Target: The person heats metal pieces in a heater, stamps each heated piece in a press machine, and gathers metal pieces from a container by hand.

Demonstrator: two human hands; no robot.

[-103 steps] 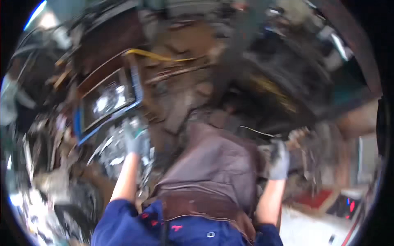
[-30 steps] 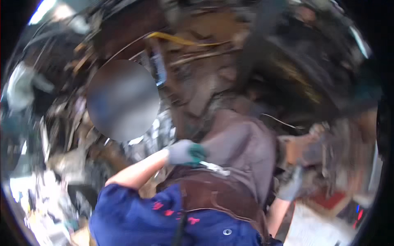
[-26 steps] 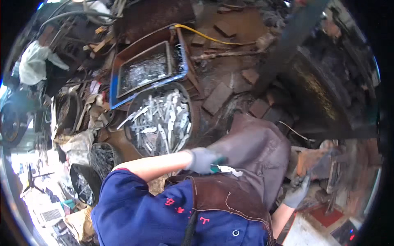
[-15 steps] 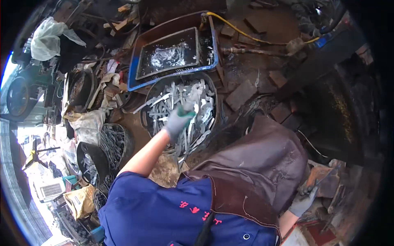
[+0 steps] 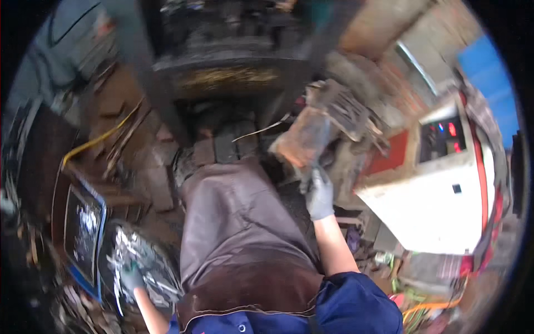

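Observation:
My left hand (image 5: 131, 276), in a grey-green glove, is down among shiny metal strips in a round basket (image 5: 161, 261) at the lower left; blur hides its fingers. My right hand (image 5: 320, 193), in a grey glove, reaches up and forward, with its fingers closed on the lower edge of a rusty orange metal piece (image 5: 303, 139) beside a dark machine (image 5: 222, 72). A brown leather apron (image 5: 239, 234) covers my lap between the two arms.
A blue-rimmed tray (image 5: 83, 231) with shiny scrap lies just beyond the basket. A yellow hose (image 5: 100, 139) crosses the dirty floor at the left. A white control box (image 5: 445, 189) with red lights stands at the right. Bricks (image 5: 217, 147) lie ahead of my knees.
The view has swung right, from the basket and tray toward the machine and control box. My left hand stays in the basket. My right hand now shows against the rusty piece.

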